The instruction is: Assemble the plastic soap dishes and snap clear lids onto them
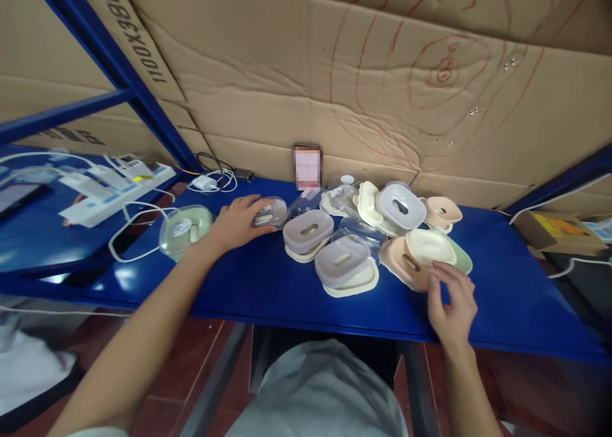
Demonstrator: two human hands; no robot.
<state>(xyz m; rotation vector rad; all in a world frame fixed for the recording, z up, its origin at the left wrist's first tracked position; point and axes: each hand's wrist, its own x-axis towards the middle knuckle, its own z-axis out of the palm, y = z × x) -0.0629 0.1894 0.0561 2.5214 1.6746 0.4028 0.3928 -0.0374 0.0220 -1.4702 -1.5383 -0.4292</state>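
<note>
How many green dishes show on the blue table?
2: one green dish lies left of the left hand; another green dish is at the right, partly covered by a cream dish. More may be hidden in the pile.

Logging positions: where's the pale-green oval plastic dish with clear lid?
Head view: the green dish sits left on the blue table, between the white power strip and left forearm.

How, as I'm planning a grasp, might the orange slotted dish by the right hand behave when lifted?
The orange slotted dish is probably stiff and fairly light, judging by its moulded, plastic-looking shell. Its smooth surface may be slippery. The cream dish seems to overlap it, so might slide off.
</note>
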